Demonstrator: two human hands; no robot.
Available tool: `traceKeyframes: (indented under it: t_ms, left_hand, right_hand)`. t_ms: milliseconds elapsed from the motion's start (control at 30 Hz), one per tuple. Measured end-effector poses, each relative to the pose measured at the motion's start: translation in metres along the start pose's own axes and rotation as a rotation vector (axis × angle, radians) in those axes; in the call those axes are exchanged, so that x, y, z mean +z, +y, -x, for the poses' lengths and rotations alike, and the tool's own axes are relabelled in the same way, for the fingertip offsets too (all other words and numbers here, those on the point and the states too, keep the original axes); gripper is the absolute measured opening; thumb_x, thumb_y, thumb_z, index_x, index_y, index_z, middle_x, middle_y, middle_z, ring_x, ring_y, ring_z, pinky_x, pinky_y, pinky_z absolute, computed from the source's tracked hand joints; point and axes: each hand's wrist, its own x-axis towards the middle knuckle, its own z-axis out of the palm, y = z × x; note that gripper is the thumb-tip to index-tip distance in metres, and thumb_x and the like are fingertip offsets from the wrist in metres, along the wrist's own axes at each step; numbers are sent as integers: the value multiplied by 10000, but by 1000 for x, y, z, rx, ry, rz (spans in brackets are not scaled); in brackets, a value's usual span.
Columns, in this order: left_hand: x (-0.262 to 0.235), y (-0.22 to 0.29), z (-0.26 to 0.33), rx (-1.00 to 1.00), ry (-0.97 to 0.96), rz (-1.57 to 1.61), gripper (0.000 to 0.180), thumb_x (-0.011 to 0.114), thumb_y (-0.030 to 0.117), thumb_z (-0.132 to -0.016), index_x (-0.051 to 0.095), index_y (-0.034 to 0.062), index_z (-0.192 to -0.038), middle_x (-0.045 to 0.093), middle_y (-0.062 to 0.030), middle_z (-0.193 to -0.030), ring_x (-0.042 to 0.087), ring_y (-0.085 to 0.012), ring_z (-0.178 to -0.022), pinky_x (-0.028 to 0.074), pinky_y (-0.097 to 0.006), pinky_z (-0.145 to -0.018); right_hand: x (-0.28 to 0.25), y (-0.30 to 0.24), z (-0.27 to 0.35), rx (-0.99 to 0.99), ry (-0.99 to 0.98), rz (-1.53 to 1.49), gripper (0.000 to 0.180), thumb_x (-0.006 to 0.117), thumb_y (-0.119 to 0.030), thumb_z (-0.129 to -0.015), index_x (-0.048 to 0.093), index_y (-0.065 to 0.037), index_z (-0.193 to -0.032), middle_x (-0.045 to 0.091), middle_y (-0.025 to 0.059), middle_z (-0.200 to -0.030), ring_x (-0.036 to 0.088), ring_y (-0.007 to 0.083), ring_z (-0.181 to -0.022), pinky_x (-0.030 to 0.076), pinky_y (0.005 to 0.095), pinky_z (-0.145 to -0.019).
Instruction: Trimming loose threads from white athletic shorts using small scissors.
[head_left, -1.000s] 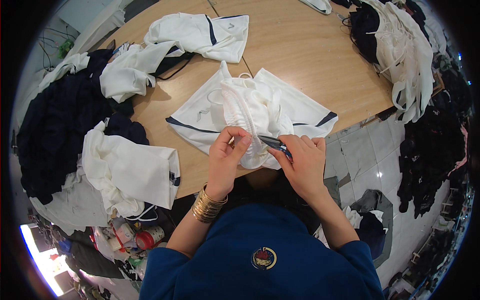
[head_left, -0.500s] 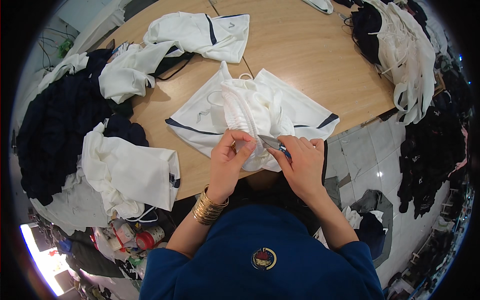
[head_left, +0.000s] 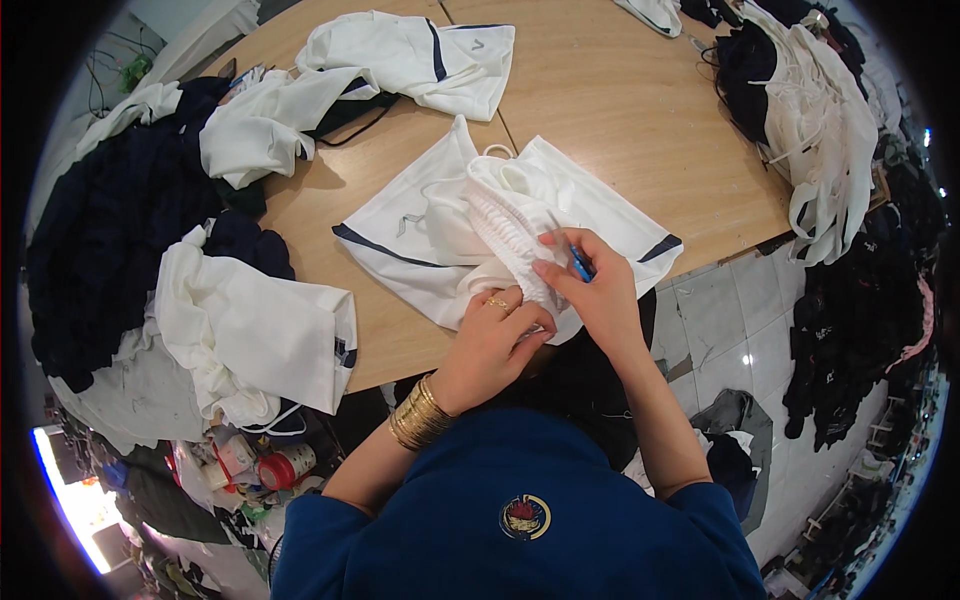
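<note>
White shorts (head_left: 420, 215) with navy trim at the leg hems lie on the table in front of me, the gathered elastic waistband (head_left: 500, 222) toward me. My left hand (head_left: 490, 345), with a ring and gold bangles at the wrist, is closed on the waistband's near end. A pair of small blue-handled thread snips (head_left: 581, 263) rests in my right hand (head_left: 605, 300), its blade pointing away from me. The thumb and forefinger of that hand press against the waistband's right side. The cloth between my fingers is partly hidden.
More white garments (head_left: 260, 310) and a navy heap (head_left: 120, 220) cover the table's left side. Another white garment (head_left: 420, 60) lies at the back. Pale cloth (head_left: 815, 130) hangs over the right edge. Dark clothes (head_left: 850, 340) lie beyond the tiled floor (head_left: 745, 300).
My left hand has slid nearer to me along the waistband. My right hand has moved slightly away from me and turned the snips' blade from the waistband. The waistband is now more stretched out.
</note>
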Motion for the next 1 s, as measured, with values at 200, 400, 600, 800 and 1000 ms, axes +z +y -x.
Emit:
traceKeyframes:
  t_ms: [200,400,600,800,1000]
  left_hand:
    - [-7,-1,-3,156,6,-148,106,656,99,-764,592,137,-839,534,-56,-911,501,-268,-915,346,-354,-851]
    - [-5,-8,0,-393,209,825,262,619,197,-882,490,57,-1061,532,-18,-959,489,-80,-882,417,-257,-773]
    - [-18,10,-28,-445,284,1202,388,626,153,-875,498,-10,-1204,585,-65,-1097,544,-96,-953,442,-258,-841]
    - [-19,22,-33,-358,343,1128,322,647,85,-848,557,-19,-1140,620,-53,-1033,571,-91,-899,460,-253,-810]
    - [-14,27,-32,-269,306,1015,297,653,60,-837,565,-20,-1109,621,-54,-1019,568,-90,-906,460,-252,-805]
  right_hand:
    - [-9,1,-10,116,-77,-91,259,715,-158,-766,629,-6,-957,446,-54,-621,361,38,-576,317,201,-522]
    - [-16,-16,-6,168,-107,-367,157,700,-107,-786,648,2,-886,450,-76,-618,387,23,-597,309,190,-560]
    - [-19,-26,3,210,-162,-444,148,692,-86,-792,642,5,-896,511,-56,-660,422,27,-623,349,186,-601]
    - [-25,-33,17,-55,64,-21,152,679,-65,-795,630,-41,-937,554,-31,-690,437,33,-622,379,197,-584]
    - [-30,-29,19,-352,91,164,182,699,-21,-750,619,-62,-908,565,-4,-720,446,74,-626,386,202,-582]
